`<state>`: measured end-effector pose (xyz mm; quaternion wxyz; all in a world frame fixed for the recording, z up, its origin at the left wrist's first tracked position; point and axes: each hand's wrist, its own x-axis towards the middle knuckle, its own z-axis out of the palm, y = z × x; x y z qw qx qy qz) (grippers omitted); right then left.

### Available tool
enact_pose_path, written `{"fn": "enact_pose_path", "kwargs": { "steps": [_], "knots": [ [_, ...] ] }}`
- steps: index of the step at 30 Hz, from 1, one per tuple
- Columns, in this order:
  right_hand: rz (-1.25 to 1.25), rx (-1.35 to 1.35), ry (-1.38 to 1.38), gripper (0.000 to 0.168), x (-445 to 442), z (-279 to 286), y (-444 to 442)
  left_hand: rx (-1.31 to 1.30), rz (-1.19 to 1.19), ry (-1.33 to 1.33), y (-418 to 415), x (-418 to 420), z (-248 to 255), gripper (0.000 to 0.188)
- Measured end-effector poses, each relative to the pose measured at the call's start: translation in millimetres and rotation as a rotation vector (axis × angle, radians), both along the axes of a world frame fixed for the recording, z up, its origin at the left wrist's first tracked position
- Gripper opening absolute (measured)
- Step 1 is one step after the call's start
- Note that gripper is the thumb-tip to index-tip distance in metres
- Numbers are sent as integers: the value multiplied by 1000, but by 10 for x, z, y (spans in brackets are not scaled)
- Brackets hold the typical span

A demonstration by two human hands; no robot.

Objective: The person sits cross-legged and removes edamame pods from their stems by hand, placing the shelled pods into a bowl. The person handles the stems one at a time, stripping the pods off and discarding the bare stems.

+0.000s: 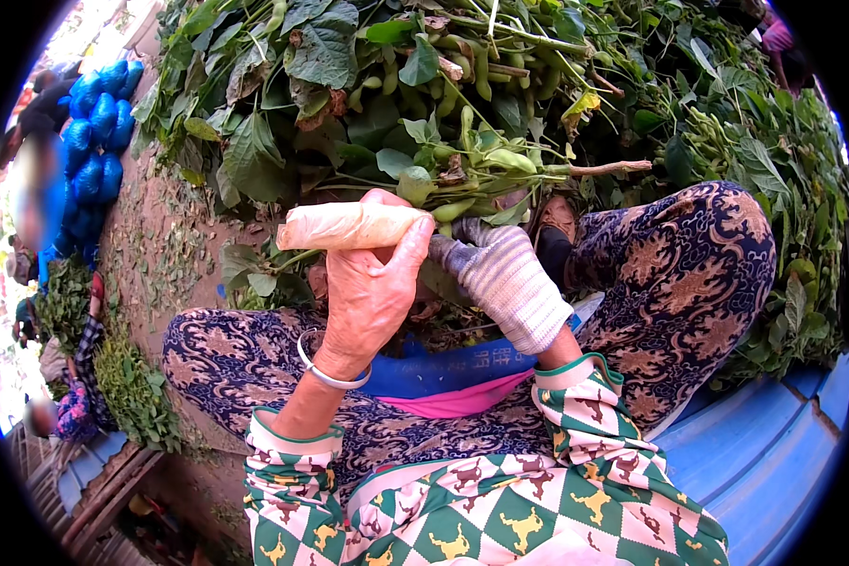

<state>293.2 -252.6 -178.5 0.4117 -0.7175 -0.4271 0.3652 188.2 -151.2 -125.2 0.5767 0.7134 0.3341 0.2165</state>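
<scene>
My bare left hand (371,297), with a pale bangle at the wrist, pinches a cream wrapped tube (354,226) under the thumb. Whether it is a loose roll or a sleeve around a finger I cannot tell. My right hand (509,272) wears a striped knit glove. Its fingers close on a soybean plant (509,163) and are partly hidden behind pods and leaves. The plant's bare brown stem end (612,168) points right. Between my legs lies a blue printed plastic sheet or container (446,371), edged by pink cloth (460,398).
A large heap of soybean plants (679,92) rises in front and to the right. Blue mesh sacks (99,134) are stacked at the far left, near other people. Greens (131,389) lie on the littered ground at left. Blue boards (743,439) are at lower right.
</scene>
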Motion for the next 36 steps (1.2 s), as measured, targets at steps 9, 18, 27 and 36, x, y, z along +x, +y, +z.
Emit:
{"fn": "enact_pose_path", "kwargs": {
  "steps": [9, 18, 27, 36],
  "knots": [
    [-274, 47, 910, 23, 38, 201, -10, -377, -34, -90, 142, -30, 146, 9],
    [213, 194, -629, 30, 14, 12, -44, 1, -57, 72, 141, -82, -15, 9],
    [57, 260, -338, 39, -41, -93, -35, -95, -28, -12, 98, -27, 35, 9],
    [255, -33, -700, 52, -33, -48, -62, -209, -32, -20, 105, -50, -29, 11]
  ]
}}
